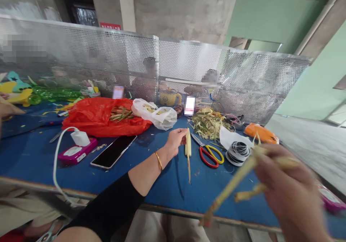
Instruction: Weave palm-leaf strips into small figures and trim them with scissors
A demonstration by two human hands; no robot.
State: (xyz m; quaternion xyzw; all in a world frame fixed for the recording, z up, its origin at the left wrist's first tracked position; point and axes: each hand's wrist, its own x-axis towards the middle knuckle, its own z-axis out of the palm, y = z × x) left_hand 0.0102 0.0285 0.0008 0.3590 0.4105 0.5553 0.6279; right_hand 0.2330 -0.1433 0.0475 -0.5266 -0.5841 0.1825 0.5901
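Note:
My left hand (175, 141) pinches the top of a pale yellow husk piece (188, 146), which looks folded, with a thin brownish tail hanging down above the blue table. Nearer the camera at the right, my right hand (290, 184) is closed around several pale husk strips (233, 183); hand and strips are blurred by motion. The strips' brownish ends point down and left. Between the hands lie scissors (211, 156) with one red and one yellow handle. Behind the right hand stands a spool of dark wire or thread (239, 152). Beyond the scissors is a pile of dry husks (209, 125).
A red plastic bag (89, 117) and a white bag (164, 119) hold plant strips. At left are a phone (113, 153) and a purple power strip (77, 153) with a white cable. An orange packet (261, 133) lies right. Perforated metal panels (186, 62) stand behind the table.

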